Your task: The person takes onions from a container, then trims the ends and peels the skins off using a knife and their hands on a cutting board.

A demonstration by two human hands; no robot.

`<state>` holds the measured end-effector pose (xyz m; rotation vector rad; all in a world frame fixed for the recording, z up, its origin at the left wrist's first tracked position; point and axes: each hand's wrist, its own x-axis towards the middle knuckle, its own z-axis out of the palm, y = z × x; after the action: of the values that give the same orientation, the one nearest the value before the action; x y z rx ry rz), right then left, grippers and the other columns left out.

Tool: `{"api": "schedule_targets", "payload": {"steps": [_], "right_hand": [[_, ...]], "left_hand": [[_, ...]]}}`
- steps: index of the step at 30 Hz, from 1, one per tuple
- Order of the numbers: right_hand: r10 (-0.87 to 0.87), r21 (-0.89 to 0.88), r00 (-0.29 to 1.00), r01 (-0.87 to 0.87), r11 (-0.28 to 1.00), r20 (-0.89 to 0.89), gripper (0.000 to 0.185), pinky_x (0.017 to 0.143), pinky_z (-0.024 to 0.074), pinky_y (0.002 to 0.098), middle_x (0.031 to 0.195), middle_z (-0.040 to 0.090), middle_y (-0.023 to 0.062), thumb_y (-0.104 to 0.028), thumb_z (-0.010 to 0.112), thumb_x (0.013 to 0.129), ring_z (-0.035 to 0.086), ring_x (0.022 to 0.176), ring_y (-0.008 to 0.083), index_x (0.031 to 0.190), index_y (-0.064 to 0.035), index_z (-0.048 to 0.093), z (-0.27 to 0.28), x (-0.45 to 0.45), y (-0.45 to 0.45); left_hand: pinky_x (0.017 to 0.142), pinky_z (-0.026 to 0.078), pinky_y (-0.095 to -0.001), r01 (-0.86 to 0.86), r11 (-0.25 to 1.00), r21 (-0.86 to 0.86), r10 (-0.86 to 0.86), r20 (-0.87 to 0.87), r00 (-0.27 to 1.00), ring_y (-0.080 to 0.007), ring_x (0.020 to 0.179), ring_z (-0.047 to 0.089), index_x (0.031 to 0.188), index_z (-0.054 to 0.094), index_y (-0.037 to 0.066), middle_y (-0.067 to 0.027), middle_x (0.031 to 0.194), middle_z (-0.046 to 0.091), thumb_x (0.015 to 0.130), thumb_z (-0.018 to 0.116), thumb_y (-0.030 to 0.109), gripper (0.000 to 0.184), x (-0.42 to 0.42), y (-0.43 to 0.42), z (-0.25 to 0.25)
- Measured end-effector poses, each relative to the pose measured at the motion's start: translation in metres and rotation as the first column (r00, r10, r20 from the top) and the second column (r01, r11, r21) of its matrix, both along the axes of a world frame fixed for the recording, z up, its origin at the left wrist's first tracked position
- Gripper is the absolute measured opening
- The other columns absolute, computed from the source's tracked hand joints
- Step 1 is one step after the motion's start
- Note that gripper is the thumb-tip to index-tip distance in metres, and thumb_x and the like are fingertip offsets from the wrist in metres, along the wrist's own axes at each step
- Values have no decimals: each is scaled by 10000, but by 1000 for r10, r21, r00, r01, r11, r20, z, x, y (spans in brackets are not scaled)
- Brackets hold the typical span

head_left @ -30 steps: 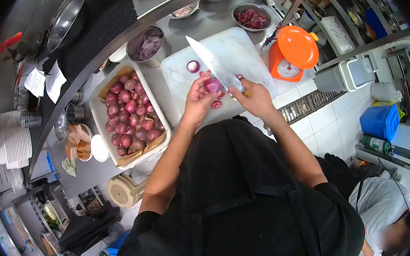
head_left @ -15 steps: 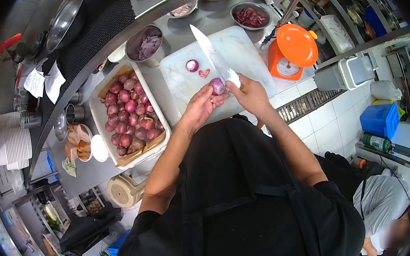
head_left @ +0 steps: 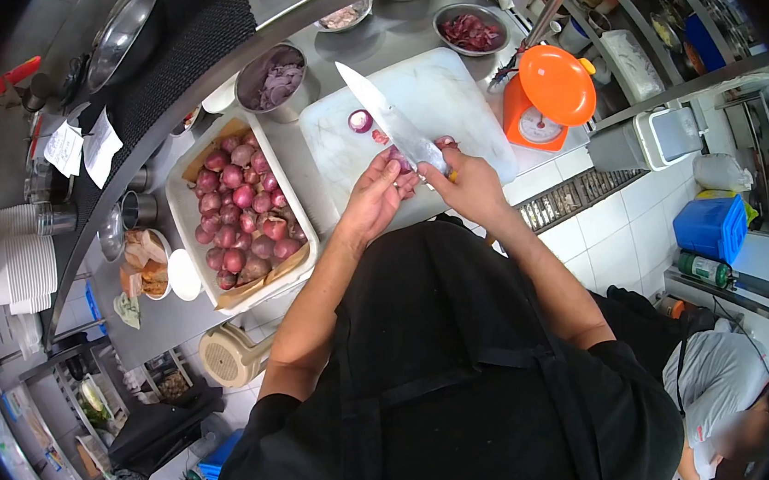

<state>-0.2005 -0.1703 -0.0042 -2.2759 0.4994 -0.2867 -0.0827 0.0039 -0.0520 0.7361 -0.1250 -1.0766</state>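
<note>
My left hand [head_left: 375, 196] is closed round a red onion [head_left: 400, 159], partly hidden by the fingers and the blade. My right hand [head_left: 467, 181] grips a large chef's knife [head_left: 378, 106], its broad blade slanting up and left across the onion. A bit of purple peel [head_left: 445, 142] shows by the right fingers. Both hands are over the near edge of a white cutting board [head_left: 444, 86]. A cut onion piece [head_left: 360, 120] lies on the board, with small reddish scraps [head_left: 380, 136] beside it.
Left of the board stands a white tub [head_left: 306, 218] of whole red onions [head_left: 242, 198]. Behind are a metal pot [head_left: 307, 86] of sliced onion and a bowl [head_left: 502, 36] of peels. An orange scale [head_left: 557, 85] stands at right. A person [head_left: 722, 383] is at lower right.
The knife has swung left, its blade now crossing the onion. My right hand has turned with it, and purple peel now shows by its fingers. My left hand stays nearly in place.
</note>
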Motion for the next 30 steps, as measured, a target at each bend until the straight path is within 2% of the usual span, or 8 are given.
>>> {"api": "schedule_targets", "payload": {"steps": [3, 6, 9, 12, 14, 23, 27, 30], "right_hand": [[-52, 55, 955, 71, 996, -291, 539, 769, 572, 433, 1020, 768, 238, -480, 709, 993, 757, 869, 375, 1265, -14, 719, 23, 3, -5], [-21, 87, 968, 44, 995, -249, 541, 775, 576, 434, 959, 767, 234, -478, 718, 987, 759, 871, 381, 1262, -11, 720, 18, 1, -7], [7, 38, 988, -1, 999, -156, 544, 754, 571, 436, 998, 763, 254, -475, 720, 985, 755, 848, 378, 1257, -4, 722, 6, -1, -5], [-46, 36, 995, 50, 998, -85, 537, 689, 550, 515, 777, 715, 235, -548, 680, 984, 724, 777, 436, 972, -11, 697, 0, 2, -5], [-36, 24, 996, 38, 999, -79, 535, 689, 552, 512, 778, 716, 232, -543, 681, 984, 724, 779, 435, 996, -10, 709, 0, 1, -5], [-53, 14, 996, 54, 998, -65, 527, 723, 572, 497, 829, 739, 239, -517, 701, 968, 739, 832, 430, 1071, -1, 738, 7, 2, -7], [46, -31, 997, -48, 998, -69, 527, 735, 579, 490, 849, 746, 241, -502, 699, 972, 746, 848, 427, 1095, 9, 738, 8, 0, -8], [-48, 11, 994, 49, 999, -103, 528, 741, 581, 490, 844, 746, 238, -510, 702, 964, 745, 850, 430, 1093, 0, 744, 17, 2, -6]], "left_hand": [[1101, 499, -407, -9, 1000, 3, 9, 10, 1000, -210, 1211, 644, 1485, 484, 93, -90, 1347, 658, 1099, 624, 229, 432, -2, -1, 4], [1127, 486, -390, 15, 1000, -2, -15, 34, 999, -200, 1229, 634, 1478, 483, 87, -78, 1358, 648, 1096, 631, 208, 427, 1, 1, -2], [1100, 519, -404, 1, 1000, 7, -1, 52, 999, -217, 1215, 656, 1459, 488, 97, -94, 1347, 653, 1107, 605, 188, 382, 0, 1, -5], [1048, 523, -385, -6, 999, 46, 2, 102, 995, -203, 1207, 653, 1465, 474, 108, -78, 1356, 651, 1098, 626, 186, 405, -1, 1, 0], [1008, 502, -344, 37, 996, 87, -47, 116, 992, -179, 1213, 634, 1480, 454, 117, -57, 1370, 653, 1078, 667, 193, 461, 1, 3, 0], [913, 499, -337, 16, 991, 132, -42, 195, 980, -167, 1193, 636, 1453, 452, 113, -49, 1358, 663, 1076, 667, 165, 436, 1, 1, 3], [945, 555, -411, 9, 984, 176, -53, 246, 968, -203, 1165, 666, 1469, 433, 103, -80, 1319, 668, 1092, 628, 155, 428, 2, 1, -5], [938, 558, -405, -11, 982, 189, -42, 273, 961, -201, 1147, 669, 1468, 432, 98, -84, 1312, 671, 1091, 629, 148, 428, 1, 0, 0]]}}
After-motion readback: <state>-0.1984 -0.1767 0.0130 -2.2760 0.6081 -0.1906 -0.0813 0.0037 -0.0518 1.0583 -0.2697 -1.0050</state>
